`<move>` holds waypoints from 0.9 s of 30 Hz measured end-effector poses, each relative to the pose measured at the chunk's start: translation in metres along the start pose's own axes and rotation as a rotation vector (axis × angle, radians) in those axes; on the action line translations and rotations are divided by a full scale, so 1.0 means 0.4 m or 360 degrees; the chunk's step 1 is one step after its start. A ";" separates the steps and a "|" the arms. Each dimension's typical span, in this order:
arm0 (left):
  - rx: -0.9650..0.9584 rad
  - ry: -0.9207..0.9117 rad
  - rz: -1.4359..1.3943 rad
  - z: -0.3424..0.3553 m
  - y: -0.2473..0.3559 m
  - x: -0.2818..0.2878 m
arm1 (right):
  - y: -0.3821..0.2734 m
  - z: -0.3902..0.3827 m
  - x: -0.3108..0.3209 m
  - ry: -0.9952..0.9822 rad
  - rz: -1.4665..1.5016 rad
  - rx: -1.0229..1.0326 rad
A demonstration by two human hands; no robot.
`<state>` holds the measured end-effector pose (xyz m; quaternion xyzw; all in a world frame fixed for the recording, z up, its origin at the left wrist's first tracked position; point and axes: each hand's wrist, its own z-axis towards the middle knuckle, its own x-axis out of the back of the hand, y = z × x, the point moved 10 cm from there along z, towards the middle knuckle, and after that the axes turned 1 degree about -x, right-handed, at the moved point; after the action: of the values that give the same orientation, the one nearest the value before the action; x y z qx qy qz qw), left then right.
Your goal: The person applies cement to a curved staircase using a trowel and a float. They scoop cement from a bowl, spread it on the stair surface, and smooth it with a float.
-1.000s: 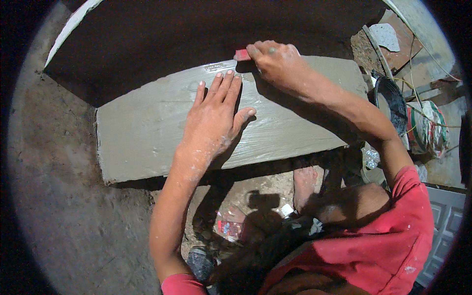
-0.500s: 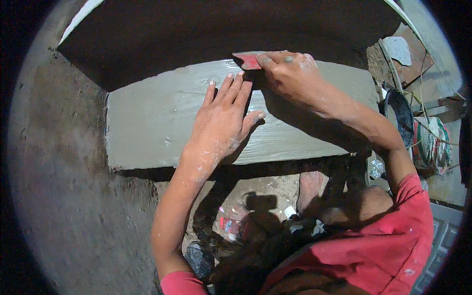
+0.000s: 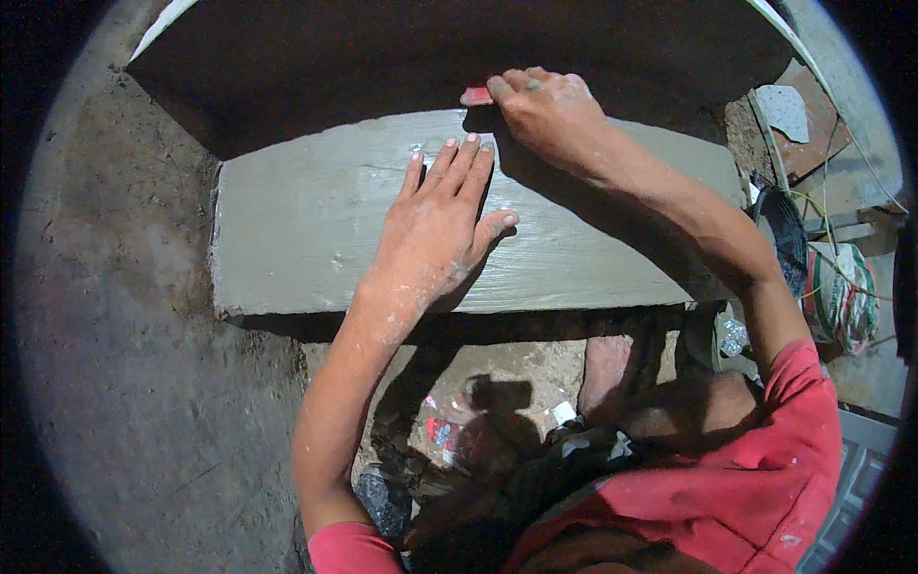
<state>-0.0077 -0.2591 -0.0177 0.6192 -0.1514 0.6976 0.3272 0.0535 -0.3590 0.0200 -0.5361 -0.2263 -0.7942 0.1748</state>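
My left hand lies palm down with fingers spread and thumb out, on or just over the smooth, wet grey cement surface. Beyond its fingertips, my right hand grips a small red flat tool with a thin blade at the far edge of the slab, where it meets a dark vertical panel. Much of the tool is hidden under my fingers. My right forearm crosses the right half of the slab and casts a dark shadow on it.
At the right are a black bucket, a printed sack, loose wires, a board with a white piece on it and a door-like panel. A rough grey floor spreads left. Below the slab are my bare foot and rubble.
Over the last second the red tool dipped slightly toward me, then rose to the back edge again in my right hand. My left hand shifted slightly right; the whole view moved a little too.
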 end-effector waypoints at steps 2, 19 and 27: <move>-0.0015 -0.0004 0.0003 -0.007 -0.002 0.001 | -0.021 0.007 0.004 -0.0119 0.0152 0.0027; 0.0047 -0.0039 0.0026 -0.052 -0.017 0.012 | -0.081 0.066 0.005 0.0054 0.0032 0.0096; 0.0071 -0.0087 0.0078 -0.078 -0.034 0.009 | -0.128 0.101 0.005 0.0074 0.0029 0.0187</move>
<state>-0.0229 -0.2287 -0.0227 0.6413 -0.1598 0.6913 0.2920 0.0575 -0.2941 0.0261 -0.5084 -0.2636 -0.7901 0.2185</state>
